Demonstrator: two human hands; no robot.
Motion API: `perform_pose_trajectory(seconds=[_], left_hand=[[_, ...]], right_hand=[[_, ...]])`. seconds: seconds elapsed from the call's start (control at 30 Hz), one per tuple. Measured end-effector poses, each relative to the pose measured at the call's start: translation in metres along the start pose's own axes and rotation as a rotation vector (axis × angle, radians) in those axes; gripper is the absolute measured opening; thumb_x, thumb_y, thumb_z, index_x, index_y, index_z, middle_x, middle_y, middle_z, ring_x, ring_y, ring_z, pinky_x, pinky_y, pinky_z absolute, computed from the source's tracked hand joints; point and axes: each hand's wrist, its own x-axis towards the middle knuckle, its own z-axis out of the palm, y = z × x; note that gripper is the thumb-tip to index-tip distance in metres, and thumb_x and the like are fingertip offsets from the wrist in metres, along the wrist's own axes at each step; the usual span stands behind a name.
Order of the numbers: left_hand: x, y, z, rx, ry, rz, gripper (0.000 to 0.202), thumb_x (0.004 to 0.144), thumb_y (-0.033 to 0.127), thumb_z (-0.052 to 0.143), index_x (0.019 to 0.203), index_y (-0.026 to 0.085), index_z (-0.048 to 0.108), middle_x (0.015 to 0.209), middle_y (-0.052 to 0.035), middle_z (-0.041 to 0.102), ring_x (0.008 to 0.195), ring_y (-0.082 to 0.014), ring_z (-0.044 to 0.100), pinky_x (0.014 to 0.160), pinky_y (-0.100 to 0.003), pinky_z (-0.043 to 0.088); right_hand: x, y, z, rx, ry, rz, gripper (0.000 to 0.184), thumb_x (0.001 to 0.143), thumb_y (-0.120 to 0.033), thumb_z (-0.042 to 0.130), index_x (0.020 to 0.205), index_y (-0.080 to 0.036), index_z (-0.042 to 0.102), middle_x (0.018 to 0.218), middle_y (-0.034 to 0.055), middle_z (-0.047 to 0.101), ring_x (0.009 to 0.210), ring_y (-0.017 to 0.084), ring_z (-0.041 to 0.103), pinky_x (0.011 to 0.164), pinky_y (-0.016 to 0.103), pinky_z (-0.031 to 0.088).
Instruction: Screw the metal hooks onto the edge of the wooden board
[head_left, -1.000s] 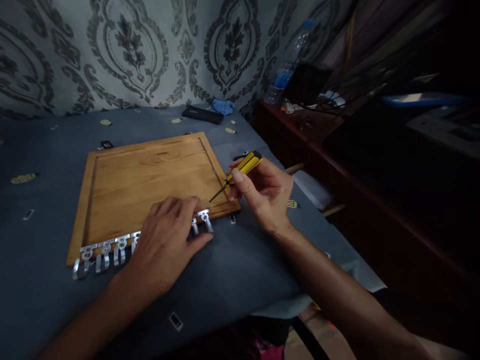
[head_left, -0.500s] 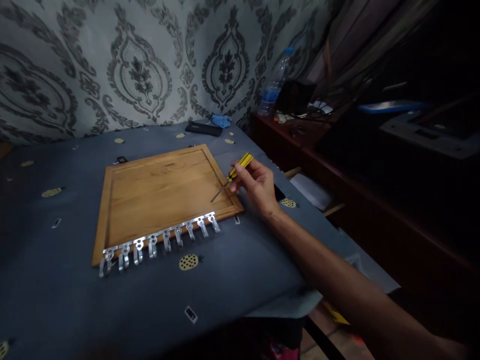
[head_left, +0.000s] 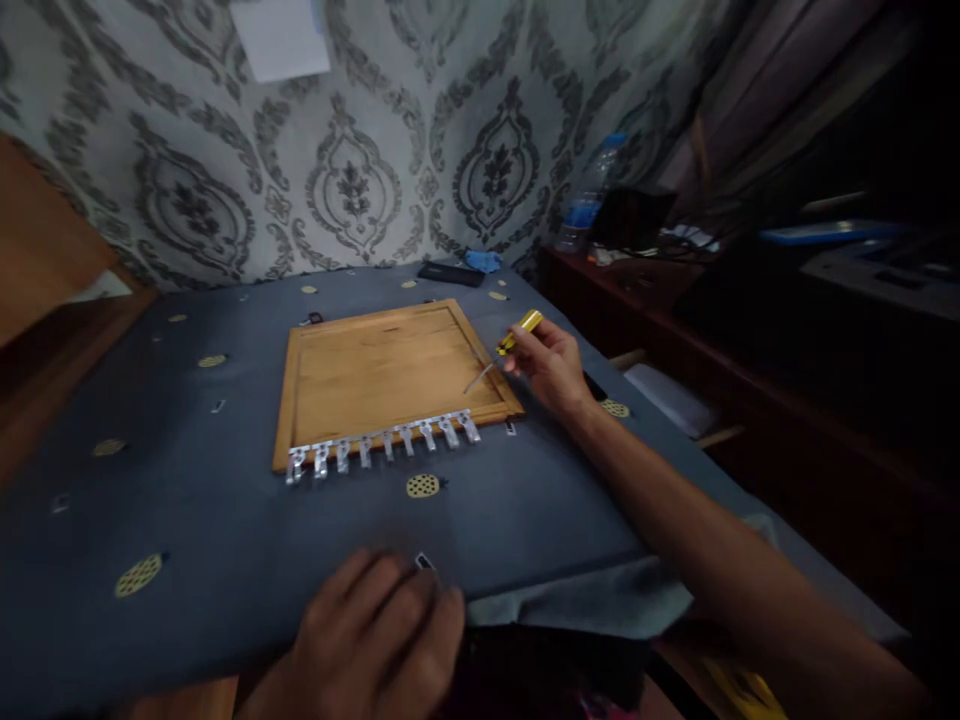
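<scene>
In my right hand [head_left: 553, 365] is a screwdriver [head_left: 517, 332] with a yellow and black handle, gripped between thumb and fingers. Its thin shaft points down and left over the right part of a wooden panel [head_left: 375, 370] with a raised frame. Along the panel's near edge lies a metal hook rail [head_left: 386, 435] with several silver hooks hanging over the edge. The screwdriver's tip looks apart from the rail. My left hand [head_left: 375, 635] is at the table's front edge, blurred, with fingers bent and their tips hidden.
A grey-blue cloth with pineapple prints covers the table [head_left: 225, 520]. A black case [head_left: 450, 273] and a blue crumpled thing [head_left: 482, 261] lie at the back. To the right, a plastic bottle [head_left: 592, 195] stands on a dark red cabinet. A brown wooden piece [head_left: 45, 240] rises at left.
My left hand has come into view at the bottom. The view has shifted, so the panel and rail appear further right. My right hand still holds the screwdriver over the panel.
</scene>
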Motion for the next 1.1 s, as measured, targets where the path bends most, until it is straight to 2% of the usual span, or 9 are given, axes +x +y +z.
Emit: perform_pose_trajectory(seconds=[0.07,0.17,0.27,0.37,0.63,0.73,0.8,0.87,1.1], left_hand=[[-0.005,-0.021,0.001,0.164,0.123,0.109,0.031,0.092,0.005,0.048,0.115,0.020,0.063,0.088,-0.0054,0.076,0.082,-0.0209,0.073,0.079,-0.035,0.059],[-0.023,-0.048,0.004,0.267,0.240,-0.064,0.026,0.090,0.006,0.052,0.110,0.021,0.061,0.080,-0.0029,0.075,0.073,-0.0185,0.073,0.075,-0.032,0.060],[-0.040,-0.060,0.005,0.221,0.318,-0.292,0.017,0.094,0.014,0.048,0.103,0.023,0.060,0.079,-0.0023,0.073,0.069,-0.0168,0.073,0.070,-0.029,0.061],[-0.045,-0.059,0.006,0.165,0.322,-0.379,0.014,0.095,0.016,0.047,0.099,0.022,0.059,0.078,-0.0029,0.072,0.068,-0.0163,0.071,0.064,-0.026,0.059],[-0.042,-0.055,0.011,0.075,0.303,-0.391,0.016,0.095,0.014,0.046,0.099,0.021,0.060,0.076,-0.0012,0.070,0.067,-0.0148,0.069,0.063,-0.025,0.055],[-0.043,-0.056,0.011,0.077,0.312,-0.371,0.017,0.094,0.012,0.047,0.099,0.021,0.061,0.079,-0.0025,0.072,0.072,-0.0162,0.071,0.066,-0.026,0.056],[-0.043,-0.057,0.012,0.078,0.319,-0.353,0.017,0.095,0.012,0.047,0.099,0.021,0.060,0.080,-0.0025,0.072,0.072,-0.0164,0.071,0.066,-0.026,0.056],[-0.044,-0.058,0.014,0.078,0.327,-0.336,0.016,0.095,0.012,0.047,0.099,0.021,0.059,0.080,-0.0022,0.071,0.072,-0.0162,0.070,0.066,-0.027,0.056],[-0.044,-0.064,0.021,0.089,0.368,-0.278,0.011,0.098,0.017,0.046,0.100,0.020,0.057,0.076,-0.0006,0.068,0.066,-0.0145,0.069,0.062,-0.024,0.053]], right_hand=[[0.002,0.000,-0.001,0.010,0.003,0.000,0.035,0.064,-0.043,0.081,0.077,-0.019,0.059,0.066,-0.0020,0.065,0.043,0.007,0.055,0.039,0.020,0.038],[0.004,0.001,-0.002,0.027,0.018,0.000,0.033,0.064,-0.040,0.081,0.075,-0.019,0.059,0.065,-0.0009,0.065,0.043,0.008,0.055,0.039,0.020,0.038],[0.006,0.002,-0.004,0.034,0.019,0.006,0.031,0.063,-0.038,0.082,0.074,-0.019,0.060,0.063,-0.0007,0.064,0.043,0.008,0.055,0.039,0.021,0.039],[0.007,0.003,-0.005,0.024,0.019,0.022,0.028,0.064,-0.037,0.081,0.075,-0.019,0.063,0.064,0.0004,0.065,0.045,0.009,0.056,0.040,0.021,0.040],[0.011,0.014,-0.012,-0.018,0.009,0.092,0.018,0.074,-0.032,0.077,0.074,-0.019,0.065,0.071,0.0027,0.067,0.050,0.010,0.057,0.044,0.023,0.044],[0.014,0.017,-0.017,-0.057,0.008,0.143,0.017,0.086,-0.032,0.069,0.091,-0.016,0.066,0.088,0.0047,0.068,0.066,0.013,0.064,0.057,0.025,0.053],[0.015,0.020,-0.020,-0.090,0.006,0.175,0.026,0.093,-0.033,0.062,0.111,-0.015,0.063,0.109,0.0076,0.066,0.089,0.018,0.066,0.076,0.034,0.058],[0.016,0.022,-0.021,-0.118,0.005,0.195,0.034,0.095,-0.035,0.059,0.124,-0.016,0.058,0.123,0.0093,0.061,0.104,0.022,0.063,0.087,0.043,0.056],[0.019,0.023,-0.021,-0.158,0.003,0.197,0.034,0.095,-0.035,0.060,0.124,-0.017,0.058,0.124,0.0095,0.061,0.105,0.022,0.063,0.088,0.043,0.056]])
